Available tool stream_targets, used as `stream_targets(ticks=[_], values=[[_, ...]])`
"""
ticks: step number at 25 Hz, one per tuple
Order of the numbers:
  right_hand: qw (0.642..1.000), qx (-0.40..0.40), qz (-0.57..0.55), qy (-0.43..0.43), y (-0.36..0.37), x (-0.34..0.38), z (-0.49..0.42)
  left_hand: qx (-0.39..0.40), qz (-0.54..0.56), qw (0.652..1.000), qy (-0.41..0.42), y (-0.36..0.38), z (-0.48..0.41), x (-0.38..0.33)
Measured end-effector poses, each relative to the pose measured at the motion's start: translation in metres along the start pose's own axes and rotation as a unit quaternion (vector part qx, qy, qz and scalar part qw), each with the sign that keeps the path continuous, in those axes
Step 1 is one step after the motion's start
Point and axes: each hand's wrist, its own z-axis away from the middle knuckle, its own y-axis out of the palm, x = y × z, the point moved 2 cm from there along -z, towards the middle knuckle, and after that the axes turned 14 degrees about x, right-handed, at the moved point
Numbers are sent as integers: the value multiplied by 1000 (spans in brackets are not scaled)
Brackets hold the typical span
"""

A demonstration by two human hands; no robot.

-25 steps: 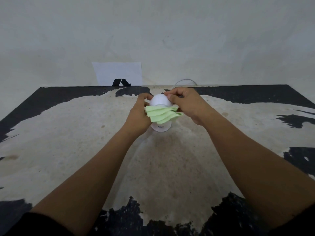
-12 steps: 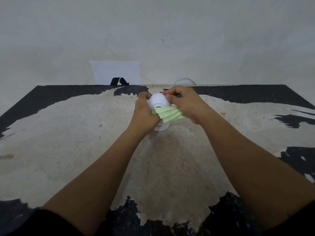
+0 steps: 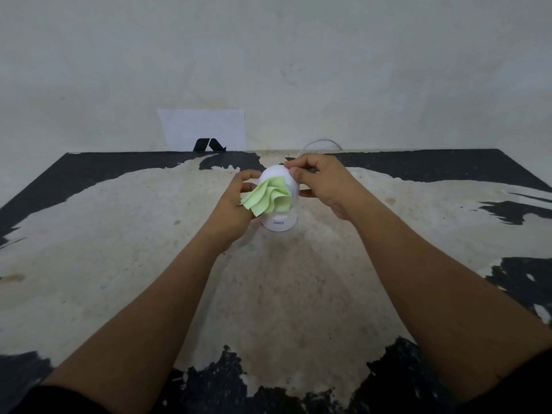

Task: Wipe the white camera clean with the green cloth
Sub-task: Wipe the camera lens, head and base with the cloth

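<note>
Right now, on the far left, the tabletop (image 3: 89,234) is worn, pale in the middle and black at its edges. A white paper (image 3: 206,127) with a black mark leans on the wall behind it.

Next comes the left hand (image 3: 236,204). It is curled around the left side of the white camera (image 3: 279,210). Its thumb is up near the round top and its fingers go round the far side. It is holding the camera steady.

The white camera stands upright on the tabletop, near the middle and toward the back. It has a round head and a small base with grey letters on it.

The green cloth (image 3: 268,197) hangs over the front of the camera. It is bunched in soft folds. One corner sticks out to the left and lies over the left hand.

A thin white cord (image 3: 321,142) loops up behind the camera, by the wall.

Then comes the right hand (image 3: 322,183). Its fingers are bent close together, pinching at the top right of the camera, where the cloth begins. The pinch looks like it has the cloth's top edge, but the fingers hide that spot.

Both arms are bare, with dark sleeves at the bottom corners.
</note>
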Motion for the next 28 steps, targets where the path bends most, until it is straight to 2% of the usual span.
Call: stream_targets(ticks=[5,8,12,15,17,19,22,25,28], values=[[1000,-9,4,4,1,3,2,-58,-78,993,-69,8,1,9],[1000,-14,11,-1,2,2,2,-98,-101,987,-76,20,-3,3],[997,-34,69,-6,0,0,2,-167,-105,980,-14,27,-5,-17],[998,-6,56,33,-2,8,5,-196,-118,972,47,17,-2,-38],[997,19,75,20,-7,18,8,-186,-85,978,49,6,-2,-55],[995,70,55,-37,-10,30,12,-171,-34,984,31,-5,-4,-71],[991,118,55,-43,-8,51,13,-103,-1,995,-1,-16,-10,-94],[996,79,14,-44,-6,59,3,-18,30,999,-32,-22,-19,-104],[998,36,-53,-23,-8,59,-5,-1,74,996,-50,-27,-25,-97]])
